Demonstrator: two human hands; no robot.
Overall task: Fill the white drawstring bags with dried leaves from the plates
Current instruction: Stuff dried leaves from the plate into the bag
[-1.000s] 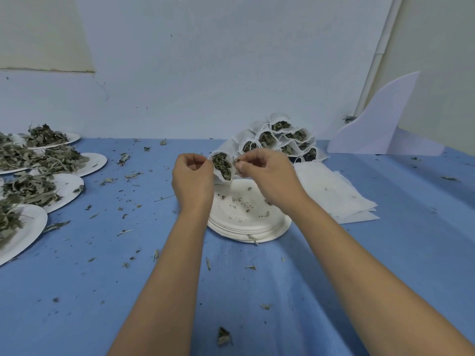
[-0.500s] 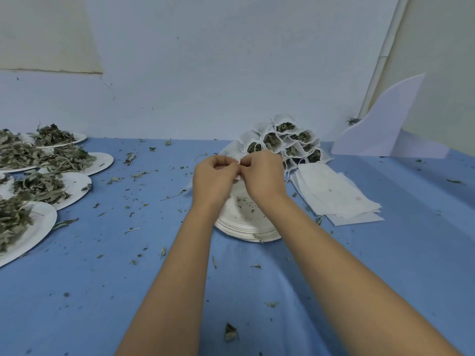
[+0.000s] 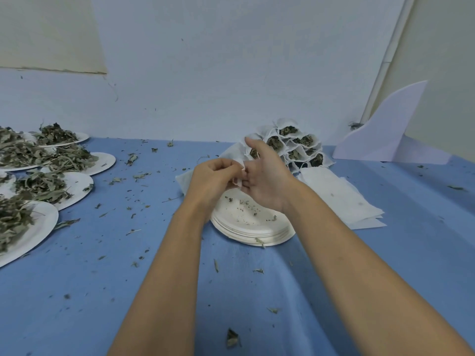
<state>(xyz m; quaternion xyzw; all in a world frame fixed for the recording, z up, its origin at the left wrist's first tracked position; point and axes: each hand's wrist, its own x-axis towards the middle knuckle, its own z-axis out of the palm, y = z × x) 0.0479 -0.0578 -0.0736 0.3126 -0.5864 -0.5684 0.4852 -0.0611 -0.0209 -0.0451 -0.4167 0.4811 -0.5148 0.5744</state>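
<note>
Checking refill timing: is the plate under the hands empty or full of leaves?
Nearly empty: the top plate shows bare white with only scattered leaf crumbs, no heap. The plates on the left hold piles of leaves.

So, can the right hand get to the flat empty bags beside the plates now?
Probably yes. The stack of empty bags lies just right of the right hand, with nothing between. But that hand and the left hand both hold a drawstring bag, so it must let go first.
</note>
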